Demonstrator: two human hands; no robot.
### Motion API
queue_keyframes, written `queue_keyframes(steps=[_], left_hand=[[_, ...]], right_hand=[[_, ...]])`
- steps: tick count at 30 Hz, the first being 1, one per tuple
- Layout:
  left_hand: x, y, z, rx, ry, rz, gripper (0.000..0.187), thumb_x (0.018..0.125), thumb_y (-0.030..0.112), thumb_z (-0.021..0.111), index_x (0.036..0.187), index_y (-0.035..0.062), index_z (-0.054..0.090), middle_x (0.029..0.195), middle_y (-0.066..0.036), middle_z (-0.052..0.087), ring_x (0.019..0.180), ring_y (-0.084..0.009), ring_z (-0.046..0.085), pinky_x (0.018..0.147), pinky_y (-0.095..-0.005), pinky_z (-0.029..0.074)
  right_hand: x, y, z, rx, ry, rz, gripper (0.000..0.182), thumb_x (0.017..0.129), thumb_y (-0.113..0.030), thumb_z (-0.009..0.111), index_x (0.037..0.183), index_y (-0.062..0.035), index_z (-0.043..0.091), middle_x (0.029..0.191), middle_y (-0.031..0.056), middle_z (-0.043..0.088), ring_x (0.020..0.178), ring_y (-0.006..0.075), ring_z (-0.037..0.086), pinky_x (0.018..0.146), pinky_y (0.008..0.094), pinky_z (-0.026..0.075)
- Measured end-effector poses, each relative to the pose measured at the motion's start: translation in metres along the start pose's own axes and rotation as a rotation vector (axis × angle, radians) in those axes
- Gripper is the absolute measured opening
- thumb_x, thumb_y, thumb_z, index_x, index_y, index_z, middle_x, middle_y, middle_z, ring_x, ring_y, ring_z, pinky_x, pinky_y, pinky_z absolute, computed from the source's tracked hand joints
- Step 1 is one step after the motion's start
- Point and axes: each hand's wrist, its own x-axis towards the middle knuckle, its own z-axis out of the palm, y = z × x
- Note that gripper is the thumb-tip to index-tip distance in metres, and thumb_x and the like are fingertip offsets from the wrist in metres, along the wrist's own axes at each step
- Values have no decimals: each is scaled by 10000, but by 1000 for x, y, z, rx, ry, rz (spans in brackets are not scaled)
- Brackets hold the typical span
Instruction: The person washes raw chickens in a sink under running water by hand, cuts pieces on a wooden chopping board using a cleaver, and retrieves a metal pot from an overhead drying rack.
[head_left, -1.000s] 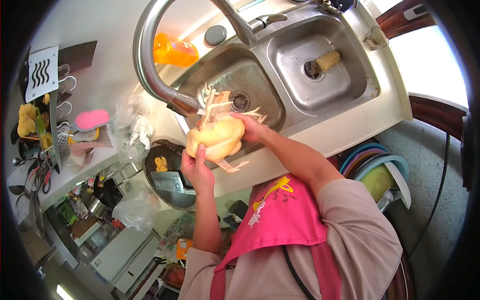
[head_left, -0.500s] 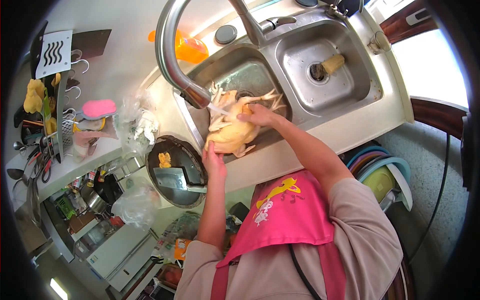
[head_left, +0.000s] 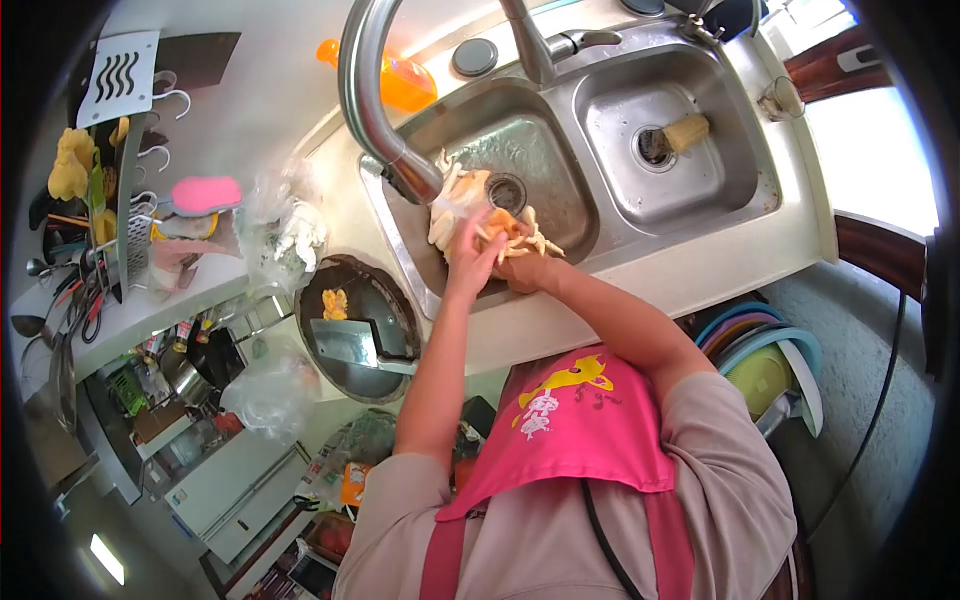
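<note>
Both of our hands are now down on the pale yellow plucked raw chicken (head_left: 470,205), which lies low in the left basin of the stainless-steel double sink (head_left: 560,215), directly under the spout of the curved steel faucet (head_left: 375,110). A second ago we held the bird up above the sink's front edge; half a second ago it was lower, at the basin's near side; now it sits closer to the round drain, with its feet splayed beyond our fingers. Our left hand (head_left: 470,262) presses on the near flank, fingers closed against the skin. Our right hand (head_left: 520,268) is clamped on the bird beside the left one, the two hands touching. We judge the lowering finished and the washing of the carcass under the spout in progress; whether water runs we cannot tell. Left of our left hand, on the white surface (head_left: 620,290), stands a round dark cutting board (head_left: 345,345) bearing a steel cleaver (head_left: 345,345). Beyond the hands, an orange bottle (head_left: 395,85) lies behind the faucet.
</note>
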Motion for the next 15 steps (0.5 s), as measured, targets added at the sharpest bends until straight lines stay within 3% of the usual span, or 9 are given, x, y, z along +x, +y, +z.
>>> queue_keyframes(steps=[1, 2, 4, 7, 8, 11, 15], left_hand=[[9, -2, -7, -54, -172, 43, 399, 790, 323, 764, 1072, 53, 680, 1320, -251, 477, 1261, -404, 445, 1066, -414, 362], [18, -3, -12, -28, -232, -89, 378, 783, 314, 774, 1050, 62, 685, 1332, -237, 476, 1264, -391, 451, 1056, -413, 374], [27, -11, -20, 20, -360, -358, 337, 767, 295, 794, 1007, 79, 696, 1358, -208, 475, 1269, -366, 462, 1036, -412, 398], [16, -46, -15, 260, -210, -111, 294, 709, 251, 816, 944, 109, 712, 1371, -195, 461, 1321, -364, 406, 1062, -400, 374], [12, -52, -17, 313, -226, -111, 289, 692, 235, 816, 935, 119, 710, 1364, -193, 460, 1317, -365, 403, 1063, -400, 373], [1, -40, -23, 410, -220, -107, 271, 659, 185, 810, 905, 146, 704, 1336, -179, 461, 1289, -370, 410, 1057, -404, 377], [-3, -37, -10, 410, -105, -105, 229, 665, 112, 773, 873, 154, 687, 1269, -143, 484, 1222, -373, 447, 1020, -416, 404]], right_hand=[[0, -8, 5, -159, 197, -115, 271, 847, -154, 536, 1093, -83, 626, 1221, 153, 601, 1179, 348, 548, 999, 577, 350], [3, -11, 7, -53, 82, -5, 350, 853, -152, 510, 1185, -116, 614, 1324, 112, 536, 1302, 327, 436, 1057, 609, 234], [7, -20, -4, -156, -179, 37, 428, 872, -202, 523, 1281, -86, 570, 1405, 81, 482, 1354, 321, 390, 1078, 627, 213], [8, -29, -37, -188, -537, 97, 490, 893, -224, 520, 1360, -76, 515, 1429, 53, 472, 1385, 290, 362, 1106, 594, 224], [6, -33, -42, -171, -656, 115, 499, 898, -222, 515, 1376, -78, 499, 1421, 47, 480, 1388, 275, 360, 1115, 573, 235], [-15, -21, -25, -81, -301, 36, 497, 907, -153, 470, 1395, -59, 461, 1334, 79, 540, 1344, 248, 408, 1105, 517, 286], [-17, -23, -15, -117, -392, 49, 534, 918, -174, 462, 1444, -93, 412, 1406, 58, 496, 1419, 220, 319, 1142, 482, 241]])
